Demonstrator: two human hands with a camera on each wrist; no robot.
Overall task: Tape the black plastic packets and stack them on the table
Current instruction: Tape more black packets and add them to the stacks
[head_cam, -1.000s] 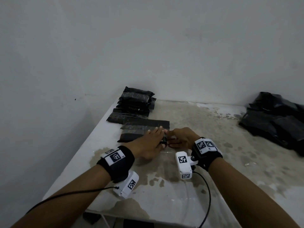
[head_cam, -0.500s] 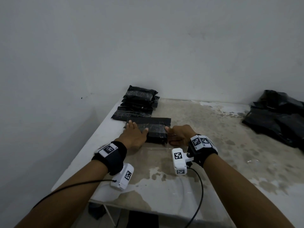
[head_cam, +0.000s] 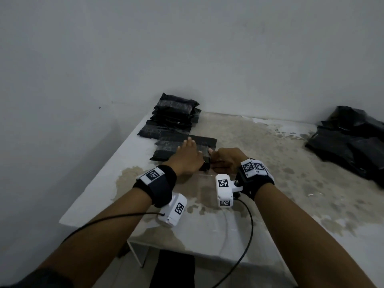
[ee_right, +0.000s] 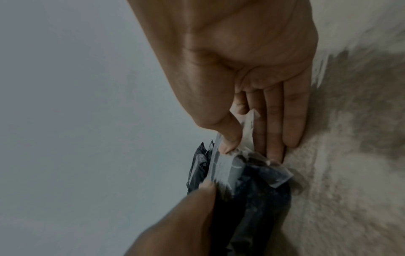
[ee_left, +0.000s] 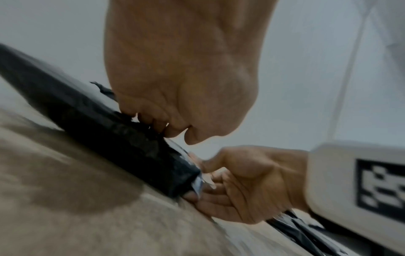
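A black plastic packet [head_cam: 162, 154] lies flat on the table [head_cam: 259, 154], near the left edge. My left hand [head_cam: 187, 156] presses down on top of it with fingers stretched forward; in the left wrist view the fingertips [ee_left: 153, 119] bear on the packet [ee_left: 109, 124]. My right hand [head_cam: 224, 161] is at the packet's right end. In the right wrist view its thumb and fingers [ee_right: 228, 143] pinch a strip of clear tape [ee_right: 247, 128] that wraps over the packet [ee_right: 252, 199] end. Behind stands a stack of taped packets [head_cam: 174, 113].
A loose heap of black plastic packets [head_cam: 349, 138] lies at the table's right side. Two more flat packets [head_cam: 162, 132] lie between the stack and my hands. White walls close in behind and on the left. The table's left edge [head_cam: 104, 173] is near.
My left hand slid left along the packet's top, then came back toward its right end. The right hand stayed at that end holding the tape.
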